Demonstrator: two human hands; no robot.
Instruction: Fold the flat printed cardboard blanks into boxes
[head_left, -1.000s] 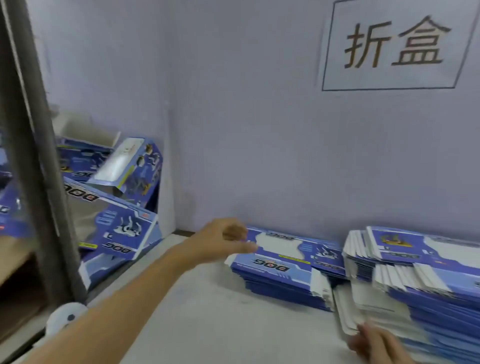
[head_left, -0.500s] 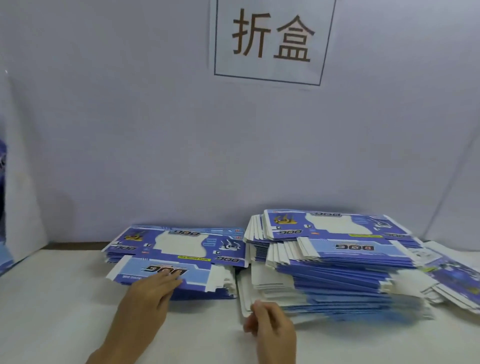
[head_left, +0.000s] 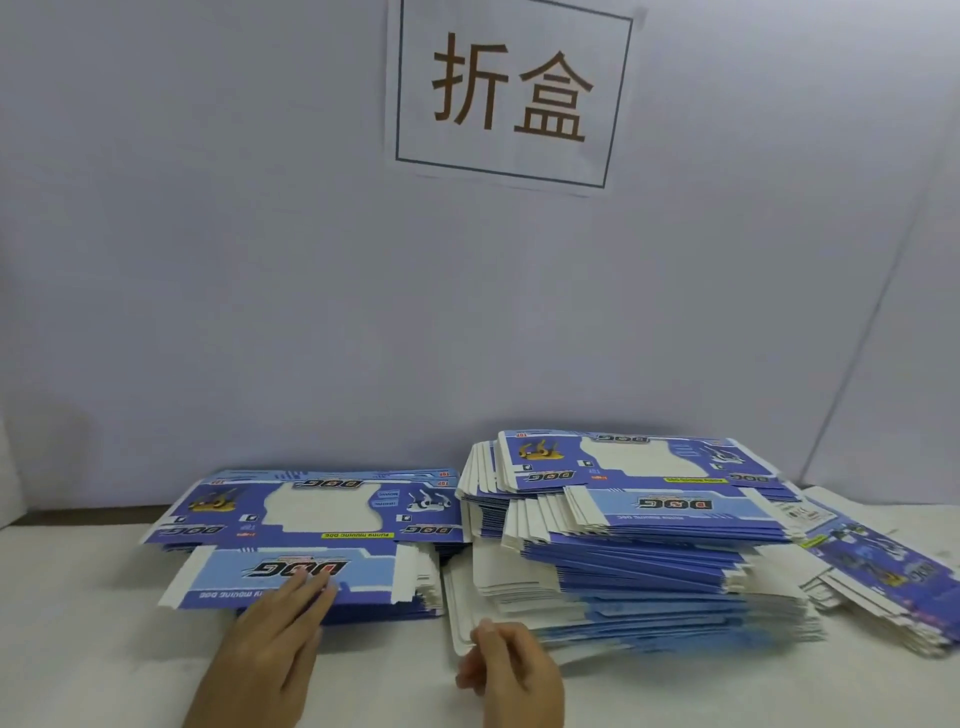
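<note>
Step in hand: a blank is being selected. The left hand (head_left: 278, 621) is laid flat, fingers straight, on the left stack of blanks (head_left: 311, 540) on the tabletop (head_left: 104, 649). The right hand (head_left: 511, 670), fingers curled (grip uncertain), is set at the taller stack (head_left: 634, 545); next, one sheet must be separated.

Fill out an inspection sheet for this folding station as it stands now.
Surface: white table, bare at front left.
Job's things: left stack of blanks, lower; middle stack, taller, fanned; right stack, slumped.
Clutter: nothing seen.
Grippers: left hand, fingers flat on left stack's top blank; right hand at middle stack's front corner, grip unclear.
Cables: nothing seen.
Surroundings: pale wall with paper sign.
</note>
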